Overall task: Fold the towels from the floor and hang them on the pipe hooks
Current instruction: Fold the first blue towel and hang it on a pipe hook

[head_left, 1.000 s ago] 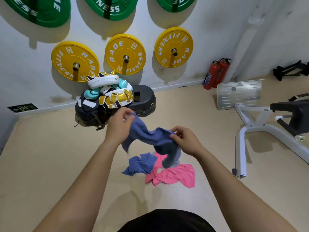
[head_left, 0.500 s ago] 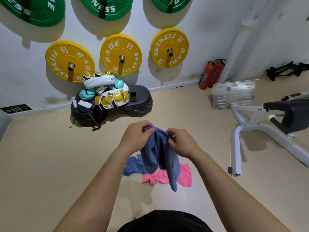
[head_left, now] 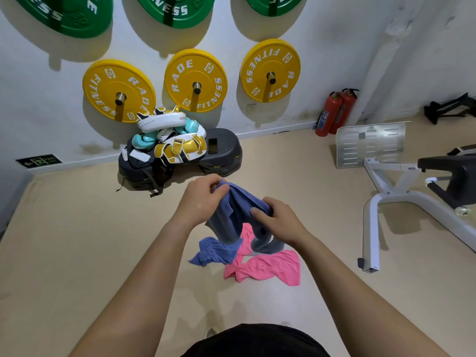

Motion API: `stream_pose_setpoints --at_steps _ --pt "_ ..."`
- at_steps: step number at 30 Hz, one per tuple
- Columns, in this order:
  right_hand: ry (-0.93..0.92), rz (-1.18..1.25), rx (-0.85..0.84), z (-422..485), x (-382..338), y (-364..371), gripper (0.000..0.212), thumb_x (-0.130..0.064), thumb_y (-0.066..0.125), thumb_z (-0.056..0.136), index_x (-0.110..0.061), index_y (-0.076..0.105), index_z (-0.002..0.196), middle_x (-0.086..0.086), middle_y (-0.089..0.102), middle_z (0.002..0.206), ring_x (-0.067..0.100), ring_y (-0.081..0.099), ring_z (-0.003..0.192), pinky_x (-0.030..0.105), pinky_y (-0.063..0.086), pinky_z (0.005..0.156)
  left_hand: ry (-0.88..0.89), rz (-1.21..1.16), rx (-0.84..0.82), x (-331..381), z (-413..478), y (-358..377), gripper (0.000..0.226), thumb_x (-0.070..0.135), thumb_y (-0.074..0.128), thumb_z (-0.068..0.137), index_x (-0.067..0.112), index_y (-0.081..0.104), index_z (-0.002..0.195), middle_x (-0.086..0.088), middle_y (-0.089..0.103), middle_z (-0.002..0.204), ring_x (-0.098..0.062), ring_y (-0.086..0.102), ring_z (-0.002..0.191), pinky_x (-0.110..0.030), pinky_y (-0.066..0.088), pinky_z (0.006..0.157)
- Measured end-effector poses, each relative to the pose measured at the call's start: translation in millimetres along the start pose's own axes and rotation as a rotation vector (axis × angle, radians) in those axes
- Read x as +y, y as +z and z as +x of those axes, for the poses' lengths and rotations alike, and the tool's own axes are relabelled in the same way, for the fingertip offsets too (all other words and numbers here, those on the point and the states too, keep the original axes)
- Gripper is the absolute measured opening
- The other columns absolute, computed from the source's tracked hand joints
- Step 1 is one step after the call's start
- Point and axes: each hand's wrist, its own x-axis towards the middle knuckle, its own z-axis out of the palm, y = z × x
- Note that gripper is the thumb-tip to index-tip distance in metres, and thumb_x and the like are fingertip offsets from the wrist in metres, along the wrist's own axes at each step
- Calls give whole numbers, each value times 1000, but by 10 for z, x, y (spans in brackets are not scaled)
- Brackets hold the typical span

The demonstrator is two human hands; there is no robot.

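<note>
Since the earlier frame my hands have drawn a little apart: they were close together at the top of the towel, and now the right one sits lower and off to the side.

Beige floor (head_left: 77,240) spreads under everything and meets the white wall (head_left: 38,99), where green plates (head_left: 175,9) hang above a row of yellow plates (head_left: 195,81). At my right stands a white bench frame (head_left: 371,222) with a perforated metal plate (head_left: 371,143) leaning behind it, and two red fire extinguishers (head_left: 334,114) stand in the corner. Against the wall sits a black step platform (head_left: 224,150) piled with white, gold and teal boxing pads (head_left: 180,148).

On the floor below my hands lie a crumpled pink towel (head_left: 265,266) and, touching its left side, a second blue towel (head_left: 215,252).

The blue towel I am working on (head_left: 229,215) is off the floor, bunched between my hands. My left hand (head_left: 203,199) pinches its upper edge between thumb and fingertips, at the highest point of the cloth. My right hand (head_left: 278,222) grips the fabric lower down, thumb lying on top and fingers curled beneath. From that grip the rest of the towel sags in two loose folds, hanging over the pink towel
</note>
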Motion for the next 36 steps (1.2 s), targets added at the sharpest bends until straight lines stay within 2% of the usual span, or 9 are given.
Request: stream_pose_setpoints --at_steps 3,9,17,23,25,27,31,34,36 --pt "0 -61 76 7 28 -16 6 -20 58 86 -25 57 84 -9 62 69 8 55 64 28 42 61 -22 16 4 -42 16 -28 15 31 59 96 22 70 100 5 65 80 -14 61 80 -30 48 66" --pt "7 -212 64 -16 108 -111 23 -8 52 76 -22 59 93 0 67 90 24 60 81 38 52 71 -68 87 -22 -135 -6 21 17 35 58 97 25 69 104 11 64 84 -13 63 86 -31 52 71" --pt "82 -379 14 20 325 -154 21 -5 49 78 -13 66 89 7 65 89 28 56 84 37 47 71 -93 85 53 -232 80 -130 13 33 60 95 24 68 95 1 66 81 -18 62 81 -40 55 74" --pt "156 -338 -9 70 413 -135 21 -7 49 81 -13 65 92 9 67 88 30 57 82 35 45 67 -152 96 186 -323 143 -166 14 35 57 96 24 65 90 4 59 74 -20 58 77 -30 45 61" --pt "124 -282 -6 82 414 -146 27 -5 48 82 -16 67 97 7 70 90 28 59 83 33 43 67 -204 135 220 -345 114 -112 13 36 57 96 26 65 97 3 63 81 -22 60 82 -32 48 65" --pt "64 -212 -22 102 346 -162 27 -6 49 86 -19 68 100 4 71 87 24 62 82 30 43 67 -212 175 157 -331 59 17 17 35 60 93 32 63 109 3 64 85 -23 62 84 -34 50 70" --pt "-92 -123 -61 168 75 -162 15 -19 57 94 -21 71 94 -5 70 77 13 63 75 25 45 68 -23 59 -172 -117 -103 427 38 27 65 90 35 60 127 10 58 78 -17 59 82 -29 47 76" --pt "-128 -104 -67 194 -43 -172 19 -30 60 97 -20 72 87 -14 62 67 3 55 65 18 40 61 20 -42 -256 -41 -130 625 26 21 65 91 28 69 115 25 62 70 5 57 74 -12 43 71" --pt "-109 -132 -58 197 -26 -203 18 -32 61 95 -22 72 85 -13 63 68 3 54 64 21 41 62 9 -53 -213 -46 -112 654 15 21 66 90 24 73 102 22 60 62 4 54 66 -15 38 64"
